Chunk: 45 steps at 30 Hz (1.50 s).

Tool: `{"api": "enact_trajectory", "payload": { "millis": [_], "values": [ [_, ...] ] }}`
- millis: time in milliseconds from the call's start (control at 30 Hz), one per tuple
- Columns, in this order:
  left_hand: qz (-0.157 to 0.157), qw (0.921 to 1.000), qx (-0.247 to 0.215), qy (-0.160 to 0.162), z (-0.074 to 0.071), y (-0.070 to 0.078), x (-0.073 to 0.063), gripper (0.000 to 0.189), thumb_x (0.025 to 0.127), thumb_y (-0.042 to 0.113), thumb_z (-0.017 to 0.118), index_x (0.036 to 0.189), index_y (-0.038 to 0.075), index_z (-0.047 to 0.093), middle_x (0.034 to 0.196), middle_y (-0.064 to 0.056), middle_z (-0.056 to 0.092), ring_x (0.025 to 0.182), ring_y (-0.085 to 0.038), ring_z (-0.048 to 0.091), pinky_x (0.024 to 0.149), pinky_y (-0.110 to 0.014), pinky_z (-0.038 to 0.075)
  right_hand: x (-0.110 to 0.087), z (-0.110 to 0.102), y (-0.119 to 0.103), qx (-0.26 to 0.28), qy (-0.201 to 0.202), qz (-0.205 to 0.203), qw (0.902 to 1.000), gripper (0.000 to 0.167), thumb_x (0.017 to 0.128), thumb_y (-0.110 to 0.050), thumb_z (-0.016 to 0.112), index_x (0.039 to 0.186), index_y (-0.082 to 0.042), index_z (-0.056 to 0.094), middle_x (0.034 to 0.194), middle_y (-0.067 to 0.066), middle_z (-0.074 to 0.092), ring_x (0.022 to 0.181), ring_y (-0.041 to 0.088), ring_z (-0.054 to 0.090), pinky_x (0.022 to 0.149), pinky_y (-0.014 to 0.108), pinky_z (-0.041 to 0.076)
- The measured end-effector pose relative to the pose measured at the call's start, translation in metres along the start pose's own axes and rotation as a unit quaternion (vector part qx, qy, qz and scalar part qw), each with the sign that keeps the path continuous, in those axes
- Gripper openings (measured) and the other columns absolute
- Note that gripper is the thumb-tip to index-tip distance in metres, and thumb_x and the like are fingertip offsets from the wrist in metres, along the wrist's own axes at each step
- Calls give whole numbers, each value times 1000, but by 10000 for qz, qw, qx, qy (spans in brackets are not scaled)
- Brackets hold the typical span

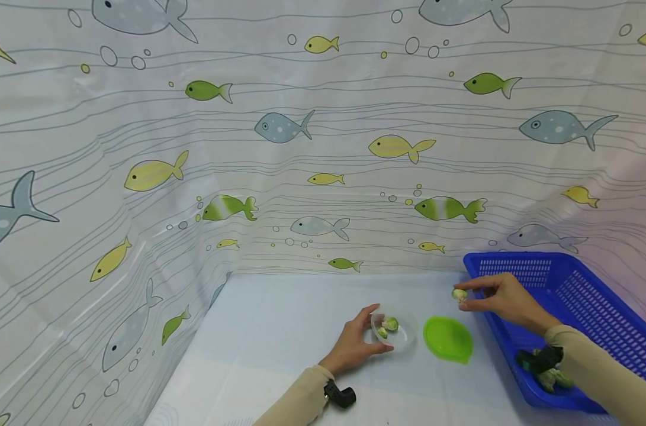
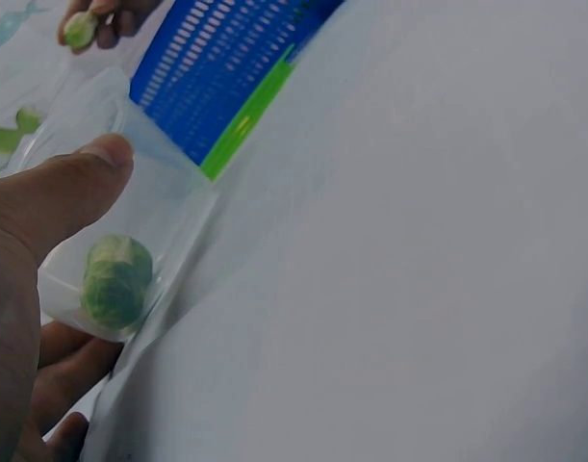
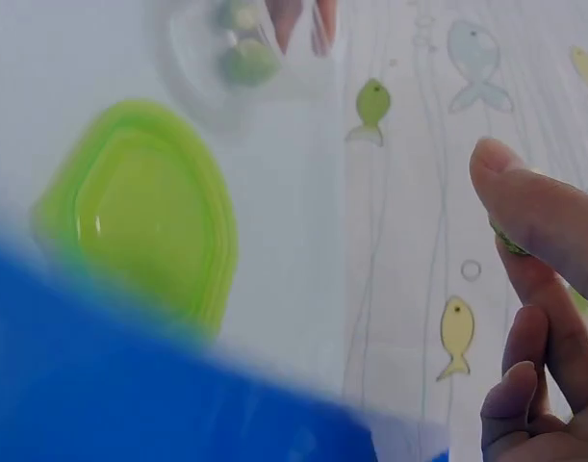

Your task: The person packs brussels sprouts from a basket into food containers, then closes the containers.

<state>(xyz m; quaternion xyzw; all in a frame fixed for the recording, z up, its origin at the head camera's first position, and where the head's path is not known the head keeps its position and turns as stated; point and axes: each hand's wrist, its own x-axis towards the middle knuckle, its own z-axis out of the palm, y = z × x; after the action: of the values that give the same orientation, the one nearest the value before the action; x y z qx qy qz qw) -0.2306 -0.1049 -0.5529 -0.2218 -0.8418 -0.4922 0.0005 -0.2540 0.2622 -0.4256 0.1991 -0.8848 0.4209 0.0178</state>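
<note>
My left hand (image 1: 353, 342) grips a clear plastic container (image 1: 406, 339) from its left side, thumb on the near side and fingers on the far side. Inside it lie a larger Brussels sprout (image 1: 390, 323) and a smaller one; the left wrist view shows them through the wall (image 2: 117, 284). My right hand (image 1: 509, 300) pinches another Brussels sprout (image 1: 458, 294) between thumb and fingertips, above the left rim of the blue basket (image 1: 494, 331). In the right wrist view the thumb (image 3: 539, 207) hides most of that sprout. A bright green lid (image 1: 447, 339) lies between container and basket.
More Brussels sprouts (image 1: 550, 378) sit at the near end of the basket, partly hidden by the right forearm. A white cloth (image 1: 280, 319) covers the table. Behind and at the sides hangs a fish-printed curtain (image 1: 323, 201).
</note>
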Motion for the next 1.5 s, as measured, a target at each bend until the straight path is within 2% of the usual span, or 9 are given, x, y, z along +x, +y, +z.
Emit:
{"api": "enact_trajectory", "payload": {
  "millis": [267, 433, 633, 800, 900, 1133, 1333, 1500],
  "values": [
    [-6, 10000, 4, -10, 0, -3, -1, 94, 87, 35, 90, 163, 17, 38, 149, 1, 65, 139, -22, 61, 119, -43, 44, 8, 24, -10, 273, -263, -110, 9992, 36, 82, -26, 93, 115, -18, 84, 99, 9, 71, 70, 15, 53, 59, 27, 42],
    [13, 10000, 17, -9, -1, -4, -1, 94, 87, 35, 90, 163, 17, 38, 149, 0, 65, 139, -21, 61, 118, -42, 45, 13, 34, -18, 249, -378, 10, 9990, 35, 82, -29, 93, 116, -20, 84, 101, 6, 74, 80, 15, 57, 66, 26, 46],
    [37, 10000, 60, -5, 0, -2, 1, 94, 87, 35, 89, 163, 17, 38, 150, -1, 64, 139, -20, 61, 119, -42, 45, 18, 43, -30, 253, -383, -18, 9989, 34, 83, -31, 92, 115, -23, 84, 102, 0, 76, 88, 18, 59, 69, 26, 48],
    [15, 10000, 64, -13, -1, -1, 0, 94, 87, 36, 89, 163, 16, 38, 150, -1, 64, 139, -20, 61, 118, -43, 45, 24, 53, -38, 399, -346, -132, 9985, 36, 83, -29, 92, 116, -20, 84, 100, 0, 78, 88, 19, 59, 66, 25, 45],
    [11, 10000, 29, -35, -2, -1, -1, 94, 88, 36, 89, 164, 17, 37, 151, -1, 64, 140, -19, 60, 118, -43, 45, 27, 61, -43, 363, -373, -33, 9986, 37, 83, -31, 92, 117, -19, 84, 101, 0, 79, 90, 18, 57, 66, 25, 44],
    [-21, 10000, 27, -70, -3, 1, -2, 93, 88, 38, 88, 164, 17, 37, 151, -1, 64, 139, -18, 61, 119, -45, 45, 32, 78, -49, 124, -568, 115, 9982, 36, 82, -36, 93, 114, -23, 85, 103, -6, 82, 99, 20, 59, 80, 28, 45],
    [-31, 9999, 64, -106, -3, 2, -1, 93, 89, 38, 88, 164, 17, 37, 152, -1, 63, 139, -18, 61, 118, -44, 46, 33, 89, -50, 129, -718, 158, 9972, 33, 81, -31, 94, 112, -22, 85, 104, -4, 82, 99, 27, 59, 75, 28, 45],
    [18, 9999, 86, -83, -3, 2, -1, 93, 89, 38, 88, 164, 16, 37, 152, -2, 63, 138, -18, 61, 118, -44, 46, 32, 95, -51, 37, -800, 110, 9967, 32, 81, -30, 94, 110, -23, 85, 106, -6, 81, 96, 21, 59, 76, 29, 46]
  ]
}}
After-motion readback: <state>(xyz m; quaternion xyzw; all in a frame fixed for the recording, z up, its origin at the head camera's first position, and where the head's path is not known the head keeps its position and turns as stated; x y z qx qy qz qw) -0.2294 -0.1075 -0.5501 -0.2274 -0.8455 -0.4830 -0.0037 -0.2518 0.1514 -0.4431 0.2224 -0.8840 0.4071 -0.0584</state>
